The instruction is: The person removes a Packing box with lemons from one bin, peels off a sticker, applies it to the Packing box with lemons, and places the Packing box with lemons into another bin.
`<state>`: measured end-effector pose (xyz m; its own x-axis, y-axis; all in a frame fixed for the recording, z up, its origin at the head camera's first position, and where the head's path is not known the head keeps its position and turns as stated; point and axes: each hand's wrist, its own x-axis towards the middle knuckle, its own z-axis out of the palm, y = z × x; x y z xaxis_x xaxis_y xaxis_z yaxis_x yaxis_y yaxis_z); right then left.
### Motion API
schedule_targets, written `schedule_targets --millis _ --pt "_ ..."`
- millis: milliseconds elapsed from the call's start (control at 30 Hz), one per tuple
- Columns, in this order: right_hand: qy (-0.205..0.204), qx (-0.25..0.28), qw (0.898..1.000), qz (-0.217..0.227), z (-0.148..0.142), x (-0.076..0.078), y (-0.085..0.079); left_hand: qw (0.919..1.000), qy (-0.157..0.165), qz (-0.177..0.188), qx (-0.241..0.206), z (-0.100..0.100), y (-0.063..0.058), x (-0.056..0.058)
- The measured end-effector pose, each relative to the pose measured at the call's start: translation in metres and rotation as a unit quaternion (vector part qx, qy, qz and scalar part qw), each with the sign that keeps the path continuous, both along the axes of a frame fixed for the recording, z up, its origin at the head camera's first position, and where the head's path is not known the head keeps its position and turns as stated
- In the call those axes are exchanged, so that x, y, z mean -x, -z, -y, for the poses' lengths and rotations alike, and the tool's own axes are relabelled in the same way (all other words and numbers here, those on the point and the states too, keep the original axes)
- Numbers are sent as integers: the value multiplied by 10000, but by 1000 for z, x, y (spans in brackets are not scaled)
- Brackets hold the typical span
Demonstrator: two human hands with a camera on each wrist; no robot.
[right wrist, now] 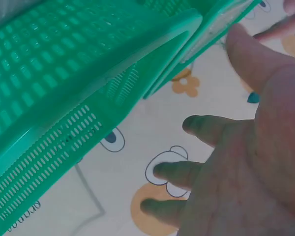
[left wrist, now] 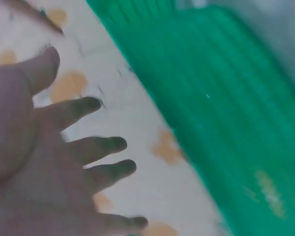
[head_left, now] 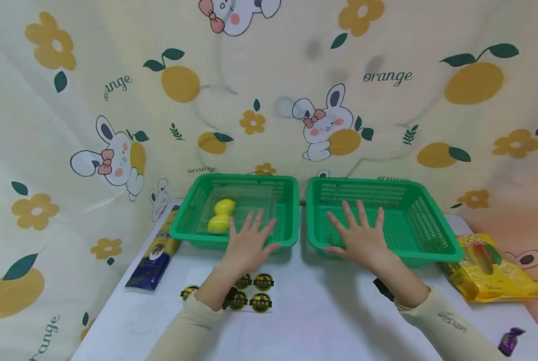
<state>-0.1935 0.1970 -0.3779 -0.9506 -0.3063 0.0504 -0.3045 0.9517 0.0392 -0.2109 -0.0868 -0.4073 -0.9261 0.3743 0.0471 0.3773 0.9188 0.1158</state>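
My green right basket (head_left: 399, 220) sits right of the middle, and my green left basket (head_left: 288, 200) left of it. Only the head view shows two yellow lemons in the clear box (head_left: 252, 200) there. My left hand (head_left: 247, 245) and right hand (head_left: 363, 240) spread wide, holding nothing; wrist views show my palms. The left wrist view is blurry, with its basket cut off.

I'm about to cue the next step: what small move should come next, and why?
Probably lower the left hand toward the lemons: it is spread and holds nothing, and in the head view the lemons appear close beside it, inside the left green basket.
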Motion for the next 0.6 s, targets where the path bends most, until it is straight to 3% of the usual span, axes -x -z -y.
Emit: schedule_targets --millis 67,100,167,267,400,600 --pt "-130 63 9999 -73 2 2 1 9954 -298 -230 -884 29 7 1" --pt "-188 101 9997 -115 2 3 0 9879 -502 -378 -1415 43 11 1" --pt "-244 174 9994 -187 2 5 0 9624 -937 -768 -2430 71 21 3" --pt "-290 253 9989 -249 0 7 0 9087 -1595 -1486 -3561 101 36 5" --pt "-328 526 9977 -280 -7 8 3 8457 -2432 -2109 -4257 119 53 6" --pt "-358 805 9953 -399 -15 8 9 7427 -3423 -1809 -5463 118 67 8"
